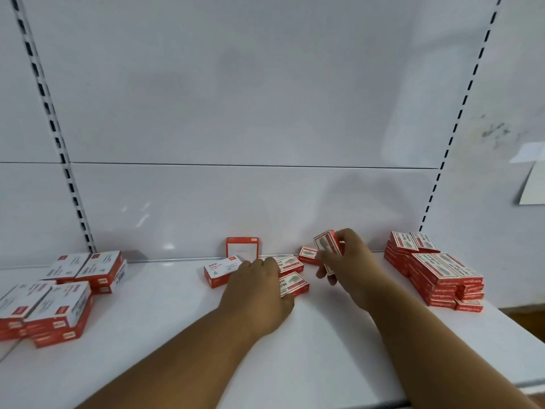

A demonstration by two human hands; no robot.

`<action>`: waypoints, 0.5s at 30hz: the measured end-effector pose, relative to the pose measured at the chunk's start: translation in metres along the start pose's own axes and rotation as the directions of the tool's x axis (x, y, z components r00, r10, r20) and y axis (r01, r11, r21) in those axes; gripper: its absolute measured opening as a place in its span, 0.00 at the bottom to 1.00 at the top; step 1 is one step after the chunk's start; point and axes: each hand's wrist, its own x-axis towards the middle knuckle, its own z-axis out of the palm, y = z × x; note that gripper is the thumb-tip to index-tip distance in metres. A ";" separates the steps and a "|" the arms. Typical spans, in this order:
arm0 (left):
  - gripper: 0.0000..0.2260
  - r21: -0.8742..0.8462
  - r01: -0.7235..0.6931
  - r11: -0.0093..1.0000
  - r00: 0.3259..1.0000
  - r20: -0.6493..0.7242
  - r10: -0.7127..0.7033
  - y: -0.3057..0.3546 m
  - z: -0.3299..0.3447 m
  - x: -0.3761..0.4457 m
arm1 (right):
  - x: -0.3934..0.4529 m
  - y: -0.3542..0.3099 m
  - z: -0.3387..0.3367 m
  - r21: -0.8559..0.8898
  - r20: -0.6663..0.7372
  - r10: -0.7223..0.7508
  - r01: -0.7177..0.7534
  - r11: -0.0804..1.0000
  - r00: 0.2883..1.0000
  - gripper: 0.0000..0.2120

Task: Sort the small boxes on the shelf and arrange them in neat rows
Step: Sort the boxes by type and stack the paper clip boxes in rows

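Small red-and-white boxes lie on a white shelf (165, 314). My right hand (351, 261) holds one small box (326, 246) tilted upright above the shelf. My left hand (259, 287) rests fingers-down on a loose box (293, 284) in the middle; whether it grips that box I cannot tell. Another flat box (287, 263) lies just behind it, and a small one (307, 254) sits near the back wall. A wider box (220, 270) lies left of my left hand, and one more (242, 247) leans upright against the back panel.
A neat stack of small boxes (436, 276) fills the right end of the shelf. Larger red-and-white boxes are stacked at the left (88, 271) and front left (47, 314). Slotted uprights (59, 143) flank the white back panel.
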 end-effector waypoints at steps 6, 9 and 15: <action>0.15 -0.599 0.051 0.799 0.983 -0.109 -0.145 -0.002 -0.019 0.001 | -0.001 -0.009 -0.004 0.652 0.274 0.024 -0.204 0.730 0.961 0.10; 0.15 -0.822 0.180 0.541 0.960 0.027 -0.278 -0.003 -0.024 0.004 | -0.001 -0.006 -0.007 0.685 0.295 0.000 -0.211 0.698 0.956 0.08; 0.07 -0.962 0.272 0.011 0.927 0.259 -0.272 0.004 -0.025 0.009 | 0.002 -0.003 -0.009 0.604 0.196 -0.031 -0.096 0.791 0.980 0.10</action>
